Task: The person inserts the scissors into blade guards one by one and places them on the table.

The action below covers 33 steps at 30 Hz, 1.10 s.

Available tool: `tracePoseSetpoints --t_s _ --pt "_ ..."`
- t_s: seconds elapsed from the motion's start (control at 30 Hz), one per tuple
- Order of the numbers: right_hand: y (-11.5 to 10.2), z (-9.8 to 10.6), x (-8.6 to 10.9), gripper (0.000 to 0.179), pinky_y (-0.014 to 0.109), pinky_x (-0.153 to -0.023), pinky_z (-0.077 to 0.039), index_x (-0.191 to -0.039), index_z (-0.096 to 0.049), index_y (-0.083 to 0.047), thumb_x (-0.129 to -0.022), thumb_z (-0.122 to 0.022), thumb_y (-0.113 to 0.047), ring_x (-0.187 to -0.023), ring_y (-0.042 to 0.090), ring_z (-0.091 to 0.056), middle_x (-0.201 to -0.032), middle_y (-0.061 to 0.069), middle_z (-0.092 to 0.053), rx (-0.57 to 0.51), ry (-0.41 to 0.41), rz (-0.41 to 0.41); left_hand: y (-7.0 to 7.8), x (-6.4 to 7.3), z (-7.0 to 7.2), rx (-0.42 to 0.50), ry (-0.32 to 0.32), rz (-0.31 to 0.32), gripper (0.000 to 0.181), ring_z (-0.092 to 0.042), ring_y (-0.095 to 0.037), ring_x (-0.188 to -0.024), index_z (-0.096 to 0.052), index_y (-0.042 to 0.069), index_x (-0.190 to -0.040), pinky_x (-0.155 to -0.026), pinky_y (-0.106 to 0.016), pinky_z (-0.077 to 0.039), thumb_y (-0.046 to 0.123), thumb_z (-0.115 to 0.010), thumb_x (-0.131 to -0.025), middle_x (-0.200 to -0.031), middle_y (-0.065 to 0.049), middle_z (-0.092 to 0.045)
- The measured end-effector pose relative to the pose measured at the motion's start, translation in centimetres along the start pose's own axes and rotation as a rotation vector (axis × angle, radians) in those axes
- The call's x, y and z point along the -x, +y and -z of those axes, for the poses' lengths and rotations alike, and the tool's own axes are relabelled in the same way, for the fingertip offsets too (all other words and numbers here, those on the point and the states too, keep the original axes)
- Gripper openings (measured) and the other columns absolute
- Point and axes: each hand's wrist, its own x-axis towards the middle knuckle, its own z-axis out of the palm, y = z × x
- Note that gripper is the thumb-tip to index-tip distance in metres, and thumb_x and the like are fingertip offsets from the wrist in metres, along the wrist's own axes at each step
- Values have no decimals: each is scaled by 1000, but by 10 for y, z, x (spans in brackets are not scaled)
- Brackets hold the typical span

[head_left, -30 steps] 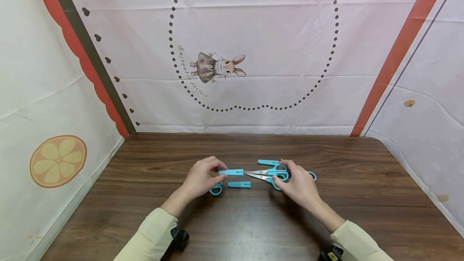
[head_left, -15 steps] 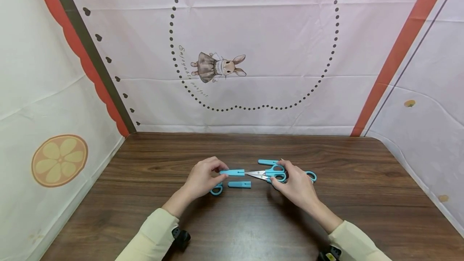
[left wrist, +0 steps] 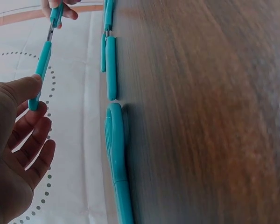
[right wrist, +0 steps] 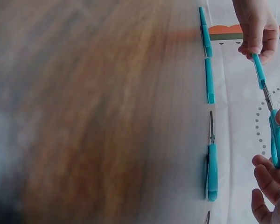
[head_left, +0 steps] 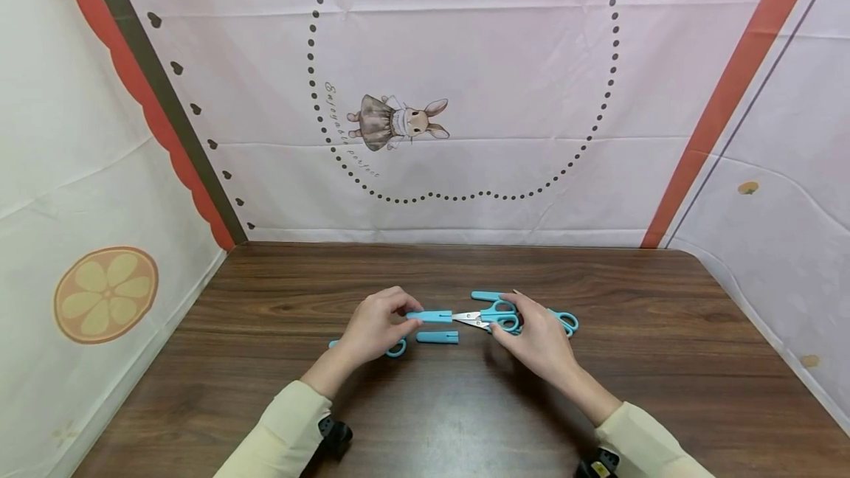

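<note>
My left hand (head_left: pixel 377 327) pinches the closed end of a light-blue scissors cap (head_left: pixel 432 316) between thumb and fingertips. My right hand (head_left: pixel 541 338) grips the blue handles of a pair of scissors (head_left: pixel 499 316), blades pointing left. The blade tips are at the cap's mouth and seem to be just inside it. Both are held above the table, as the left wrist view shows with this cap (left wrist: pixel 43 65). Below them lies a second cap (head_left: pixel 437 338). Beneath my right hand rests another pair of scissors (right wrist: pixel 212 168) with bare blades. My right fingers partly hide the handles.
Capped scissors (head_left: pixel 397 347) lie under my left hand, partly covered. At the back is a third cap (head_left: pixel 487 296), and further scissors handles (head_left: pixel 564 321) show right of my right hand. Patterned cloth (head_left: pixel 505 94) stands behind the brown wooden table (head_left: pixel 425 419).
My right hand has moved left with the scissors, bringing the blades to the cap's mouth. My left hand has shifted slightly right with the cap. The things on the table stay put.
</note>
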Motion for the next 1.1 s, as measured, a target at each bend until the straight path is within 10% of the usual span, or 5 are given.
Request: tracePoseSetpoints --t_s 1.1 --pt "-7 4 -2 53 20 -48 -31 -116 -58 -11 -73 -77 -35 -59 5 -40 -69 -5 -51 -20 -3 68 13 -5 -2 2 17 -18 9 -54 -3 -79 -67 23 -90 -69 -22 -47 23 -71 -82 -87 7 -62"
